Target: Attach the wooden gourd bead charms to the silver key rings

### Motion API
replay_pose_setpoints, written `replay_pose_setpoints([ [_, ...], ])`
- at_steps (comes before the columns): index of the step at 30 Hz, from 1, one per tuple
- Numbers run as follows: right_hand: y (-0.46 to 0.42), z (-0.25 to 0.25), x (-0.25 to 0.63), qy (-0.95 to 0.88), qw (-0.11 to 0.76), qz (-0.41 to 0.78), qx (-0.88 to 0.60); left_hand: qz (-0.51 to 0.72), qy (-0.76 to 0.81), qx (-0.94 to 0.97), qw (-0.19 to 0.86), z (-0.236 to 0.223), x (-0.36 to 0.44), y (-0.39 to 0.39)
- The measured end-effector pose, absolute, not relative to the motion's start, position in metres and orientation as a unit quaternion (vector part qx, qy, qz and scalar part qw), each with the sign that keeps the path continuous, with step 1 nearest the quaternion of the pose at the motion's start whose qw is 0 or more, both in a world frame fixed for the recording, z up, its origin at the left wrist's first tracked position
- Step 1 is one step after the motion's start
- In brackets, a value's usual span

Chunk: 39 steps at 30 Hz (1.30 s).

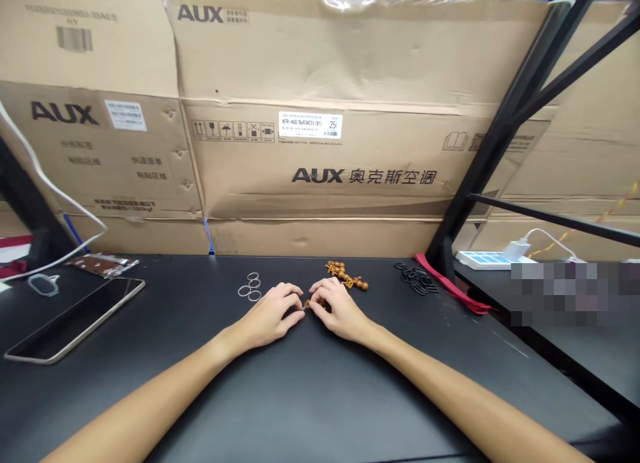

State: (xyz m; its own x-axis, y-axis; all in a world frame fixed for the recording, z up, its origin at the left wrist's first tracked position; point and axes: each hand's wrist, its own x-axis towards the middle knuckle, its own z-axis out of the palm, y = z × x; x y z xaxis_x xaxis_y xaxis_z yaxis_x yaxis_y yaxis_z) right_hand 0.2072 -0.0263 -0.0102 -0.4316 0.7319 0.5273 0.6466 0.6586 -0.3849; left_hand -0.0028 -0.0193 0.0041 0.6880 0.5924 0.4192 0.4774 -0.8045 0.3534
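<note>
Silver rings (254, 296) lie on the black table (300, 396) near the left hand (275, 313), whose fingers pinch a tiny shiny bit (303, 308). The right hand (340, 310) has its fingers closed on a small brown charm (308, 304). Brown beads (349, 278) sit behind, then black loops (419, 280).

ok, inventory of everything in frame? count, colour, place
rings: four, silver, by left hand
bead strands: cluster, brown, beyond right hand
loops: many, black, right
strap: one, red, right
phone: one, dark screen, left
packet: one, brown/silver, back left
cables: white, left and right
power strip: one, white/blue, right
cardboard: several panels, brown, back
frame: black, sides
table: black
pixelated patch: contents unclear
left hand, right hand: centre, small brown-and-silver piece at fingertips
</note>
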Motion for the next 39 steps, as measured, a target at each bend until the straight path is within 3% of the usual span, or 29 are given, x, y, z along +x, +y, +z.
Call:
replay_pose_setpoints([
  [29,-0.0313,-0.0048,0.2053,-0.863,0.338,0.076,-0.369,0.28,0.285,0.911,0.103,0.0036,-0.0029,-0.0197],
  [39,-0.0219,-0.0132,0.2077,-0.833,0.353,0.032,-0.425,0.259,0.285,0.918,0.092,0.0045,-0.0032,-0.0197],
])
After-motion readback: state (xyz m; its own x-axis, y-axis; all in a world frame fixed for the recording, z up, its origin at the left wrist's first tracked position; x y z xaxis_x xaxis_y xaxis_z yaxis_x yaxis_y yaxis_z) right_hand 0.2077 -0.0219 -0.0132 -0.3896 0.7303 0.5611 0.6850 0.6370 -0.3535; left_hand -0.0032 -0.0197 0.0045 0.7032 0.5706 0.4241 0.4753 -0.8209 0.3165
